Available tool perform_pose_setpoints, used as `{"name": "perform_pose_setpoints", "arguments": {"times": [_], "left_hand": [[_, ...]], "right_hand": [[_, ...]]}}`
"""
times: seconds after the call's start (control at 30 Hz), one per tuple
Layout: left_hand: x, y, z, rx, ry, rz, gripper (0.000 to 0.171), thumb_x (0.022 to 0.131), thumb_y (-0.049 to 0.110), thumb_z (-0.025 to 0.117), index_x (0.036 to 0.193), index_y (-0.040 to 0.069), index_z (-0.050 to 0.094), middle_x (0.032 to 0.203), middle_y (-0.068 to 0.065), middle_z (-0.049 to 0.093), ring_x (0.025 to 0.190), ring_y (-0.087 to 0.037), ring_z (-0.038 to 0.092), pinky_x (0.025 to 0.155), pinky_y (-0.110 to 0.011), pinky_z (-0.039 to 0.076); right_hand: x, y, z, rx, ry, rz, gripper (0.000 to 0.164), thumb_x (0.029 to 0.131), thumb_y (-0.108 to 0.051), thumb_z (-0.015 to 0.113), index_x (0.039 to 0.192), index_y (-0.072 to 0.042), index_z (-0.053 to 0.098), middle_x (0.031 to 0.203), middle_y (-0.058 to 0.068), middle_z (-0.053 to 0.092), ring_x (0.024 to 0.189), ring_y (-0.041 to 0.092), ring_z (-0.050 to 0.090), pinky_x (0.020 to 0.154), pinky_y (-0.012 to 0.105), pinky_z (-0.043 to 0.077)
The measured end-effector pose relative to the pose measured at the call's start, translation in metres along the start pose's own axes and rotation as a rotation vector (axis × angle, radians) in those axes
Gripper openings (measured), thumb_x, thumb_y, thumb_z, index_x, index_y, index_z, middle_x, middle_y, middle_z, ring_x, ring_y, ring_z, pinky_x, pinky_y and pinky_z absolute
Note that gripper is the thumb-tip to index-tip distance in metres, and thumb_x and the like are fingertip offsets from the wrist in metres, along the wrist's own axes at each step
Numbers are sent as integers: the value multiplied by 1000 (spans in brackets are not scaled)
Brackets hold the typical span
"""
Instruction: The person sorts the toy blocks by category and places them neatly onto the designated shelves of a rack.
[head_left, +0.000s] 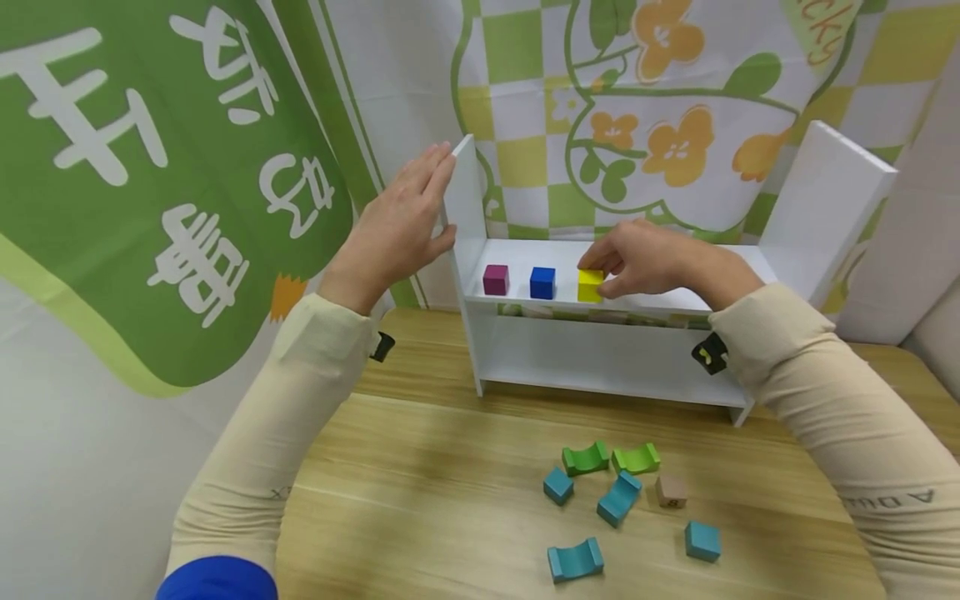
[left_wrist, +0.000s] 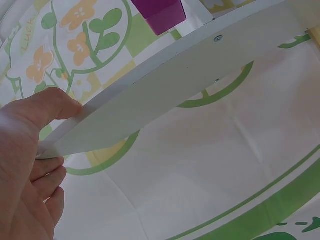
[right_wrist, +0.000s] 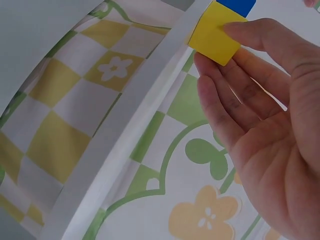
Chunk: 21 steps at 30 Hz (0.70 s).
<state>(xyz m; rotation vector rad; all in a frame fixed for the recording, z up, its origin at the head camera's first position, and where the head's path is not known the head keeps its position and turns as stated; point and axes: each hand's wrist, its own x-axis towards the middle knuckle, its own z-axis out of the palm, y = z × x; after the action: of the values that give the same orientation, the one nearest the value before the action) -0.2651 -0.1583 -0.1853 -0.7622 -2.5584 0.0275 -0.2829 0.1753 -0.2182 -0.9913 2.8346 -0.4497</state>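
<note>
A small white two-tier shelf (head_left: 570, 354) stands on the wooden table. My left hand (head_left: 401, 221) is at its left side panel (head_left: 467, 192); in the left wrist view the thumb (left_wrist: 57, 105) lies on one face of the panel and the fingers on the other. With thumb and fingers my right hand (head_left: 648, 258) pinches a yellow cube (head_left: 589, 286) at the front of the upper board. To its left on that board sit a blue cube (head_left: 542, 283) and a purple cube (head_left: 496, 280), spaced apart in a row.
On the table before the shelf lie teal cubes (head_left: 702, 541), teal curved blocks (head_left: 575, 560), green curved blocks (head_left: 586, 459) and a plain wooden cube (head_left: 671, 492) with a mark. A patterned cloth (head_left: 525, 83) hangs behind, a green printed one (head_left: 150, 192) at left.
</note>
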Motion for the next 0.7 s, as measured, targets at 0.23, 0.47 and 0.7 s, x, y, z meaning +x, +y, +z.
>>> {"name": "perform_pose_setpoints", "arguments": {"times": [0.23, 0.47, 0.7], "left_hand": [[-1, 0, 1, -3, -8, -1, 80, 104, 19, 63, 166, -4, 19, 177, -19, 17, 165, -35, 18, 138, -43, 15], [0, 1, 1, -9, -13, -1, 80, 104, 19, 63, 166, -4, 18, 177, -19, 17, 166, -34, 18, 138, -43, 15], [1, 1, -1, -5, -16, -7, 80, 104, 19, 63, 166, -4, 18, 177, -18, 16, 165, -35, 18, 138, -44, 16]], "right_hand": [[-3, -1, -3, -42, -2, -2, 46, 94, -10, 76, 139, -2, 68, 132, 16, 74, 122, 36, 71, 108, 53, 58], [-14, -10, -17, -79, 39, -8, 50, 95, -14, 76, 143, -4, 65, 139, 17, 70, 127, 38, 68, 110, 54, 57], [-27, -20, -19, -59, 64, -36, 45, 94, -16, 78, 138, -9, 69, 136, 11, 73, 127, 34, 70, 111, 53, 57]]}}
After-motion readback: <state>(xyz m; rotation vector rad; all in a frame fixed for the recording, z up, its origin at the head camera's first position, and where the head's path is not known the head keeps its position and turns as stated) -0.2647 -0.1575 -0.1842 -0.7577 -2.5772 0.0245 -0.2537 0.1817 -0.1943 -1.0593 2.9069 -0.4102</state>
